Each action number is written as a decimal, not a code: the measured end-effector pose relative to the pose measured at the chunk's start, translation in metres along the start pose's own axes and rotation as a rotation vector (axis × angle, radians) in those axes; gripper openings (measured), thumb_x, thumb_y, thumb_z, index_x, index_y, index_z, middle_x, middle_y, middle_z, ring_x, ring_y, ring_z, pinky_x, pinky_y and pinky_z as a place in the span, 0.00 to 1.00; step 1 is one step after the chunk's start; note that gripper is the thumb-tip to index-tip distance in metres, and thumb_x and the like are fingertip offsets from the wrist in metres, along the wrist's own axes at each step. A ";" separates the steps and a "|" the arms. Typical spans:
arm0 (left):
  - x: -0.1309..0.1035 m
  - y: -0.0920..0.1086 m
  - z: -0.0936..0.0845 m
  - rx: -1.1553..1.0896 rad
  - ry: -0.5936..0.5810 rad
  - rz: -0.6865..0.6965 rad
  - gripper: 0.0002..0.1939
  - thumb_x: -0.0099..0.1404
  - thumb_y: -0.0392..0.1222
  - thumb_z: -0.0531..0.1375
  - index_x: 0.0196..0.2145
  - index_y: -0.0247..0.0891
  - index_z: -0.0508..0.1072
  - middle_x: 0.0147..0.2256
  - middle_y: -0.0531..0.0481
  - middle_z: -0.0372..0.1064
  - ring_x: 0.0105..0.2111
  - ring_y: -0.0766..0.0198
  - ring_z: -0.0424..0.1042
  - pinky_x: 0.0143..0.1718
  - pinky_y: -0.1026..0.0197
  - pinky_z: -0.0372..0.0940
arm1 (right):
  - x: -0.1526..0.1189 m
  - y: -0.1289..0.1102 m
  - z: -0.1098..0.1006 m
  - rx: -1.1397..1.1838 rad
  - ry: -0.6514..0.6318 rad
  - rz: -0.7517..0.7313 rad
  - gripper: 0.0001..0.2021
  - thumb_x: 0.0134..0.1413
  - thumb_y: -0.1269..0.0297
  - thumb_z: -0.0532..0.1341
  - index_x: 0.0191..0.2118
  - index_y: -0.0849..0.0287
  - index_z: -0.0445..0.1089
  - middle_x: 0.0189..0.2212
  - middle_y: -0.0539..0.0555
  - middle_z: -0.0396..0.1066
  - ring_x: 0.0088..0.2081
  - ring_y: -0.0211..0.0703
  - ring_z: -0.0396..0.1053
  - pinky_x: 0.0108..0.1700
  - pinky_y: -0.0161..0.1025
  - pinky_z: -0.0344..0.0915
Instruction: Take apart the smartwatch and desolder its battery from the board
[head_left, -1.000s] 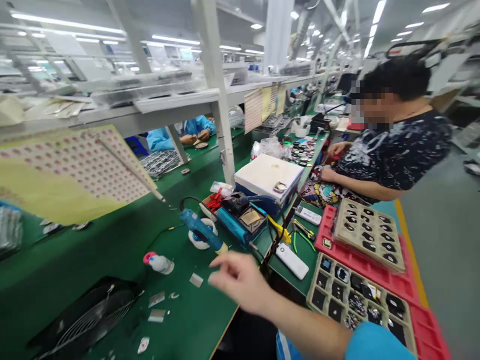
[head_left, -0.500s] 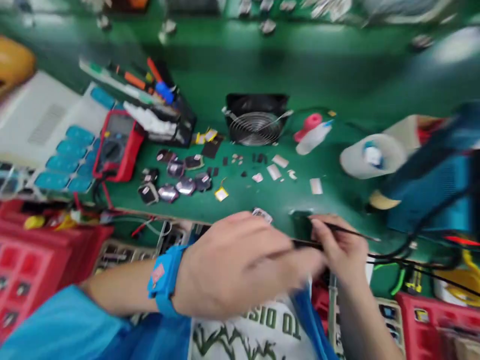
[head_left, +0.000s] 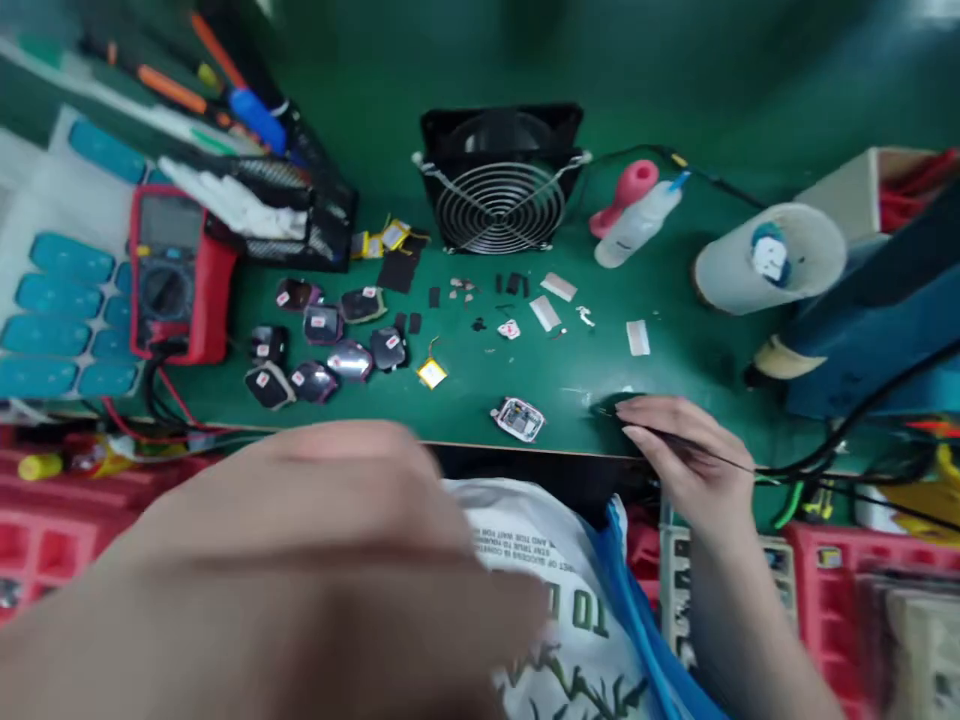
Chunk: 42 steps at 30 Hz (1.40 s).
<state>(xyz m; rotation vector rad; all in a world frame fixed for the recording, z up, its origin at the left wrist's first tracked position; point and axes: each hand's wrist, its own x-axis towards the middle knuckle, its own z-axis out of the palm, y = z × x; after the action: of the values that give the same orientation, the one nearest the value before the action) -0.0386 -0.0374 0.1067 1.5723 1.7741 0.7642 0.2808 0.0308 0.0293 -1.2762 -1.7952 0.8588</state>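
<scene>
Looking at a black fan [head_left: 500, 208] at the back, a white bottle [head_left: 634, 230] just right of it, and over left, a red-cased multimeter [head_left: 166, 285] beside a black holder [head_left: 328, 228]!

The bare left hand [head_left: 322, 570] has drawn away from the bare right hand [head_left: 690, 445], looming larger toward seven o'clock; the small white-rimmed electronic case [head_left: 520, 420] at five o'clock is now uncovered.
</scene>
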 end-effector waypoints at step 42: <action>0.088 -0.033 0.078 0.241 -0.222 0.699 0.10 0.76 0.32 0.52 0.48 0.38 0.72 0.41 0.46 0.76 0.41 0.59 0.75 0.42 0.55 0.71 | -0.004 -0.022 0.061 0.336 0.003 -0.096 0.10 0.62 0.74 0.64 0.42 0.54 0.81 0.37 0.53 0.82 0.46 0.50 0.81 0.49 0.48 0.79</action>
<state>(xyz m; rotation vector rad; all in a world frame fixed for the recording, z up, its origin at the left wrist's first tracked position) -0.0052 0.0466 0.0251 2.3852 1.1763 0.6546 0.2189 0.0155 0.0174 -0.9673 -1.6124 1.0506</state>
